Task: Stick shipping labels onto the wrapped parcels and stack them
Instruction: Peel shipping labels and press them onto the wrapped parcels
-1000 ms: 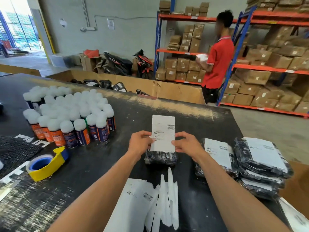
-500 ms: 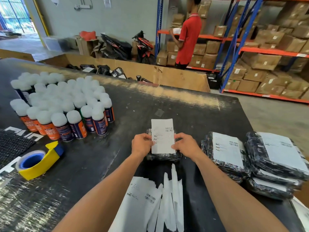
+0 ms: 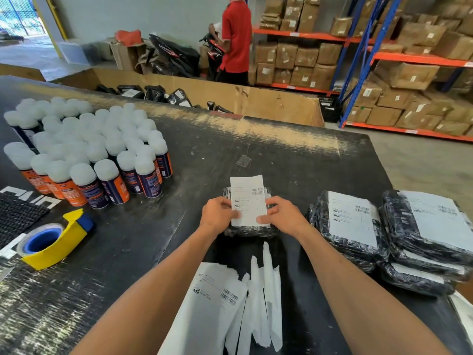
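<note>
A white shipping label [image 3: 247, 198] lies over a small black-wrapped parcel [image 3: 249, 231] on the black table [image 3: 230, 155]. My left hand [image 3: 217, 213] pinches the label's lower left edge and my right hand [image 3: 280, 213] its lower right edge. The label's top half lies flat on the parcel. To the right stand two stacks of labelled black parcels [image 3: 350, 226] [image 3: 430, 239]. In front of me lies a pile of unused labels [image 3: 212, 303] with peeled backing strips [image 3: 266, 290].
Several spray cans with white caps [image 3: 87, 149] crowd the table's left. A yellow tape dispenser [image 3: 51, 242] sits at front left. A cardboard bin with black parcels [image 3: 256, 98] lies beyond the table. A person in a red shirt [image 3: 235, 39] stands by the shelves of boxes [image 3: 409, 73].
The label has come down from upright onto the parcel's top, with both hands still on its lower edges. My head tilted down. The person in red walked left along the shelves.
</note>
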Motion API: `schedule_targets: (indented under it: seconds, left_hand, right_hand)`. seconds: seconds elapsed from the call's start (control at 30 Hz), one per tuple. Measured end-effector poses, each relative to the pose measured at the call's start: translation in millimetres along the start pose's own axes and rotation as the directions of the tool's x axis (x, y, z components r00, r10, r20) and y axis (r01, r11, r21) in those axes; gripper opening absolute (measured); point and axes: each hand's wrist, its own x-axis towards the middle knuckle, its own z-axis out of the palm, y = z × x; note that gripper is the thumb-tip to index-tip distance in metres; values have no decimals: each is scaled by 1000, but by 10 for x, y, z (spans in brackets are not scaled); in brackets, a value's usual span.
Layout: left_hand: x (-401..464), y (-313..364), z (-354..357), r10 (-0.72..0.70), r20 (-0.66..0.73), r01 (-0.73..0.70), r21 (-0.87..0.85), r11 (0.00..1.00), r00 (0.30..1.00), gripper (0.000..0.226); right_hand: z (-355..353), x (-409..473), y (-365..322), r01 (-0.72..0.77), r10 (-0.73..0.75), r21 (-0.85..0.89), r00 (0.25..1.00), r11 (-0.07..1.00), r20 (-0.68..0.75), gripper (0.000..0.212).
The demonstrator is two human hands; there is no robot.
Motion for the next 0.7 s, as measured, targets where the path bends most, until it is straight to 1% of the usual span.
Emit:
schedule_targets:
  seconds: [0.1,0.17,0.2,0.23,0.27,0.3,0.33,0.37,0.4,0.43,0.47,0.5,0.6,0.7]
  left_hand:
    - [10,-3,-31,13,94,-18,47,999,996,57]
    - [-16,22,-26,42,89,-49,83,995,995,70]
    - [-56,50,-23,78,73,-87,126,988,994,75]
    - [-99,59,-24,141,53,-149,202,968,989,80]
    - [-113,36,-27,220,41,-222,320,921,975,87]
    - [-118,-7,-32,291,67,-288,465,837,954,93]
    - [-128,-62,-29,349,132,-356,593,722,928,94]
    - [-125,-130,-22,372,225,-419,679,603,900,88]
    - [-103,-206,-15,348,321,-467,713,524,881,79]
    - [-101,-258,-16,296,390,-490,712,504,872,71]
    - [-97,-295,-20,244,435,-496,699,516,867,66]
    - [-79,-324,-24,224,460,-504,687,523,859,64]
    - [-32,-327,-36,218,483,-521,686,507,848,63]
    - [-35,-316,-29,199,476,-505,693,515,857,63]
  right_hand:
    - [24,15,7,0,0,-13,1000,1000,-1,65]
    - [37,-3,7,-7,6,-15,1000,1000,-16,70]
    - [38,-27,2,-15,14,-18,1000,1000,-22,73]
    - [39,-66,-8,-9,8,-35,1000,999,-31,77]
    - [42,-98,5,23,-27,-88,998,996,-49,80]
    - [46,-130,31,87,-102,-189,992,978,-71,80]
    - [53,-165,73,173,-208,-330,975,928,-74,77]
    - [68,-192,125,264,-314,-461,949,847,-34,72]
    - [89,-210,178,344,-383,-548,923,763,46,68]
    - [120,-223,221,399,-398,-589,907,703,139,64]
    - [160,-228,257,428,-381,-608,900,669,214,61]
    - [198,-229,282,434,-355,-620,899,653,256,59]
    - [262,-153,258,407,-324,-638,913,654,250,57]
    - [299,33,171,367,-280,-663,930,652,239,58]
